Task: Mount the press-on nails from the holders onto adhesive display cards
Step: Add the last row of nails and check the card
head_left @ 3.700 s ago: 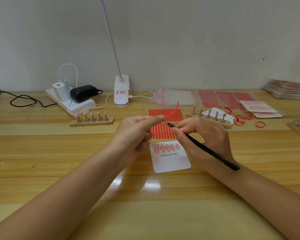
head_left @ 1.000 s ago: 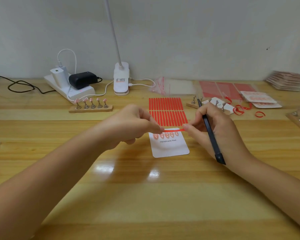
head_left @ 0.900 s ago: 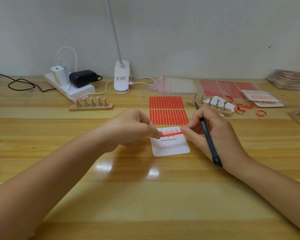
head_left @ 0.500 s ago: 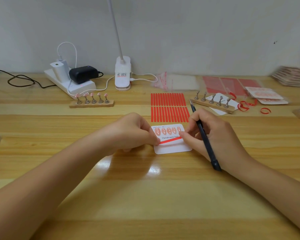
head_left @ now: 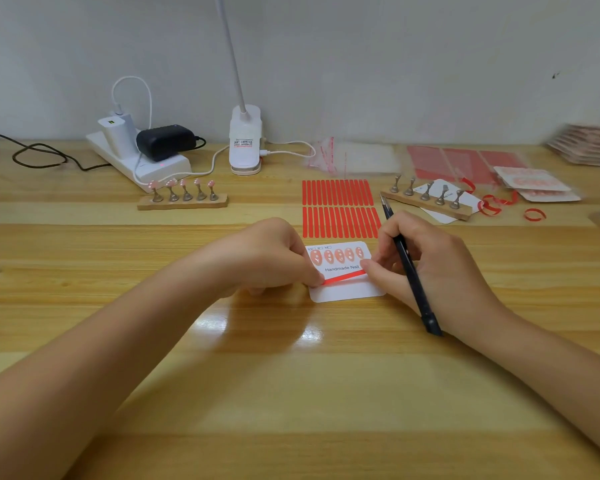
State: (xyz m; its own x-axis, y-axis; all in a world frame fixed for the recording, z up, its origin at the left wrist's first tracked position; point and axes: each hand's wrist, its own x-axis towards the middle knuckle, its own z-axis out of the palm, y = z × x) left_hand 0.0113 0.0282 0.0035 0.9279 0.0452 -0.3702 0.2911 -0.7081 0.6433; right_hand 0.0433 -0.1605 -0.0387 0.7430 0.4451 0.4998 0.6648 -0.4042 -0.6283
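1. Your wooden table [head_left: 291, 393] carries everything. At the back left sits a power strip [head_left: 142, 161], with a clip lamp [head_left: 245, 143] beside it.
2. A sheet of red adhesive strips [head_left: 340, 207] lies just behind the card. Left of it stands a wooden holder [head_left: 183, 201] with five pink nails on its pegs. On the right, a second holder [head_left: 426, 202] shows bare pegs.
3. Your display card [head_left: 347, 289] lies flat between your hands. Five nails [head_left: 338, 255] are already mounted along its top row, above the printed words.
4. Your left hand [head_left: 274, 258] pinches the left end of a red strip [head_left: 343, 277], fingertips pressed together on it at the card's left edge.
5. Your right hand [head_left: 426, 265] pinches the strip's right end with thumb and forefinger, while the other fingers curl round a black tool [head_left: 409, 268] that points away from you.
6. The strip runs slanted, its left end lower than its right. Pressed down like that, it would likely bond crooked, and the second row of nails would sit askew.
7. The right end lies close to the printed words, so the strip could cover them.
8. Sticky strip may cling to your fingertips on release and lift off or drag the light card.
9. The tool's tip could snag the strip sheet behind it.
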